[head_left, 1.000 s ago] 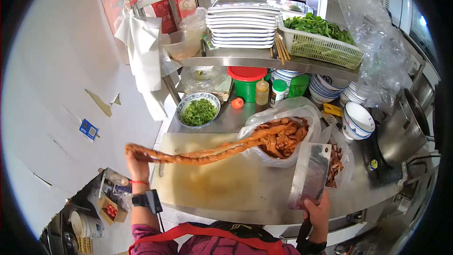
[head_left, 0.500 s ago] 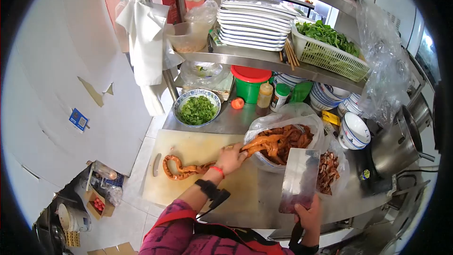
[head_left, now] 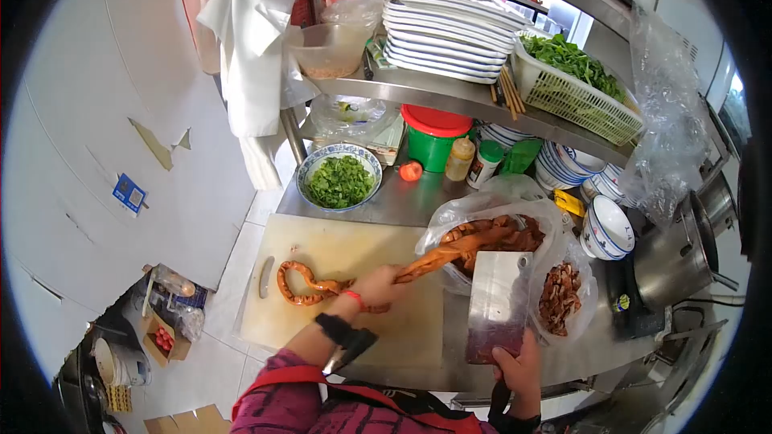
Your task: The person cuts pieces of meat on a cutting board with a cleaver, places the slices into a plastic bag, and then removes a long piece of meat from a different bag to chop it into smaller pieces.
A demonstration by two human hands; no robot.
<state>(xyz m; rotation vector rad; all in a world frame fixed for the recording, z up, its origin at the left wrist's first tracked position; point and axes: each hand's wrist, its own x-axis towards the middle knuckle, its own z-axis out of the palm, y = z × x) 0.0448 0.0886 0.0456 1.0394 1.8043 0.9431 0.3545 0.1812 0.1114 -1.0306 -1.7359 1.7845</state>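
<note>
My left hand (head_left: 376,284) is closed round a long, glossy brown braised intestine (head_left: 441,260). One end lies looped on the pale cutting board (head_left: 386,241), while the other reaches into a bowl lined with a clear plastic bag (head_left: 441,219), which holds more brown pieces (head_left: 527,239). In my right hand (head_left: 521,370) is a cleaver (head_left: 498,293), its broad blade upright beside the bowl and right of the board. My right fingers wrap its lower end. Part of the intestine is hidden under my left hand and wrist.
Chopped brown pieces (head_left: 560,299) lie in a bag at right. A bowl of chopped greens (head_left: 341,182), a green tub with red lid (head_left: 430,145) and bottles (head_left: 460,158) stand behind the board. Above, a shelf (head_left: 418,92) carries plates (head_left: 450,32). A steel pot (head_left: 671,261) is far right.
My left hand has moved left and down, drawing the intestine out of the bagged bowl so a straighter stretch shows. The cleaver has shifted slightly left. The view has tilted a little.
</note>
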